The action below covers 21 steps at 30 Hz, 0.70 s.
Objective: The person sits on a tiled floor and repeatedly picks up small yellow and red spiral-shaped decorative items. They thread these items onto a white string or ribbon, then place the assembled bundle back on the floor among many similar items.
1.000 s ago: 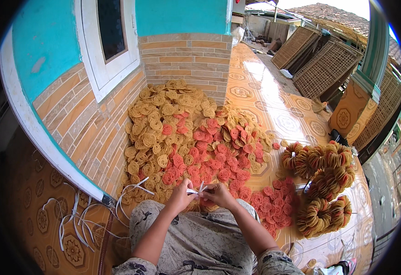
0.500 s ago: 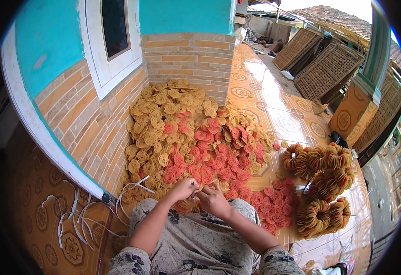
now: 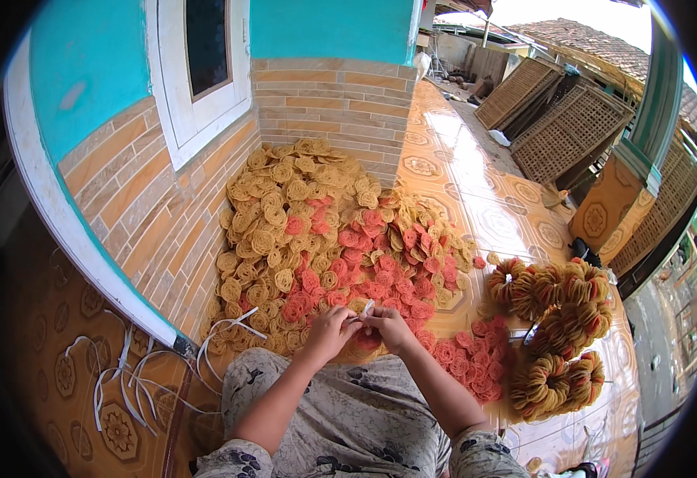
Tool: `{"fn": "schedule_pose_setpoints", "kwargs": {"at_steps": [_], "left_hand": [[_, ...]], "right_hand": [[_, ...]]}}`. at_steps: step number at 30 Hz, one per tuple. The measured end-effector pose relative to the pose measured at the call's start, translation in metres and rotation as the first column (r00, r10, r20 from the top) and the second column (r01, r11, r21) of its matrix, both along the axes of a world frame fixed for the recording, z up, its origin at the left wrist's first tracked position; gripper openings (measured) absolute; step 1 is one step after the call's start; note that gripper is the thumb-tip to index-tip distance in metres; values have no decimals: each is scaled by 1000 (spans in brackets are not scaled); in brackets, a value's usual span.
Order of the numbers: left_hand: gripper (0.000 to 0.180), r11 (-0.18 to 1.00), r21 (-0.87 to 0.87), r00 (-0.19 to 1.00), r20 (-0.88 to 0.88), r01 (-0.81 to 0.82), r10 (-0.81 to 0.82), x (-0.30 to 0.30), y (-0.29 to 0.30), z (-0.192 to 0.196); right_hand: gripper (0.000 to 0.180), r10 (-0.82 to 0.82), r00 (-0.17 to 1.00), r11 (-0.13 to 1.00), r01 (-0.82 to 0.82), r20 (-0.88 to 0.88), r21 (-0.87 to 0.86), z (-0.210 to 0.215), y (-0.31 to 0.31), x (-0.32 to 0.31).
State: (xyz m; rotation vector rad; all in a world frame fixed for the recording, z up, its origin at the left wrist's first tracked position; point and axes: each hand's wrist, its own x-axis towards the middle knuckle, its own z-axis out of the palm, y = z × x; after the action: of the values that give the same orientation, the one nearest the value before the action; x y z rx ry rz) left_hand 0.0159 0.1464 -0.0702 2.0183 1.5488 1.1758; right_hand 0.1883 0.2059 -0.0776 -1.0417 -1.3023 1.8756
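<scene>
My left hand (image 3: pixel 329 330) and my right hand (image 3: pixel 391 327) meet above my lap, both closed. Between their fingertips a short piece of white strip (image 3: pixel 367 309) shows, pinched from both sides. Right in front of them spreads a big heap of thin, lacy coiled discs that look like raw crackers. Tan discs (image 3: pixel 296 190) make up most of its far and left parts. Red discs (image 3: pixel 392 283) lie through its middle and nearest my hands, with more on the right by my knee. Whether a disc is also under my fingers is hidden.
Several bundled rings of tan and red discs (image 3: pixel 565 327) stand on the tiles at right. Loose white strips (image 3: pixel 129 374) lie at left. A brick-patterned wall (image 3: pixel 324 99) bounds the heap. Woven racks (image 3: pixel 575 131) lean beyond the tiled floor (image 3: pixel 476 191), with a chicken (image 3: pixel 554 197) near the pillar.
Both hands have risen slightly and moved a little right, away from my lap. The white strip now sticks up more visibly between the fingers. The view has shifted slightly.
</scene>
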Motion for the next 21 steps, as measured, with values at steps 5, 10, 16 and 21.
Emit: {"fn": "schedule_pose_setpoints", "kwargs": {"at_steps": [5, 10, 16, 21], "left_hand": [[19, 999, 26, 992, -125, -35, 38, 0, 8, -10], [17, 994, -3, 948, -301, -112, 106, 1, -11, -35], [22, 914, -405, 977, 178, -38, 119, -7, -23, -78], [27, 835, -549, 844, 466, 40, 266, -11, -15, -102]], "right_hand": [[11, -50, 995, 999, 50, -82, 1, -13, 1, 1], [15, -353, 916, 922, 306, 189, 238, -54, 12, 11], [18, -380, 793, 923, 292, 475, 251, -91, 25, 28], [19, -402, 815, 916, 362, 417, 174, -94, 33, 26]]}}
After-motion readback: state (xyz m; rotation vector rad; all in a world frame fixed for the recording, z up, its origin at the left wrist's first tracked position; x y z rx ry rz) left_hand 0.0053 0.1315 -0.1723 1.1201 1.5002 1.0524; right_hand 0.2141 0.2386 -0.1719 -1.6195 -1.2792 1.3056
